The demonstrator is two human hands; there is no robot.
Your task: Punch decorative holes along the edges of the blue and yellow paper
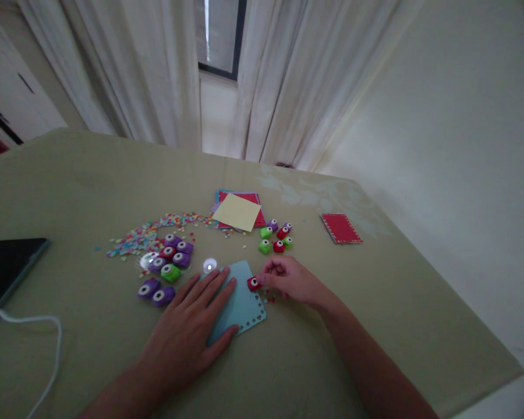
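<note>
My left hand (196,317) lies flat with fingers spread on a light blue card (243,302), pressing it to the table. Punched holes run along the card's near edge and part of its right edge. At that right edge my right hand (288,279) pinches a small red craft paper punch (254,283), which touches the card. A few tiny punched bits (269,299) lie beside it. To the left of my left hand sits a group of mostly purple paper punches (163,295), with a green punch (170,273) and a red one among them.
Beyond my hands are more small punches (265,232) and stacked coloured cards (237,212) with a yellow one on top. Colourful confetti (144,237) spreads at left. A red punched-edge card (341,228) lies right. A dark tablet (9,267) and white cable (57,349) are far left.
</note>
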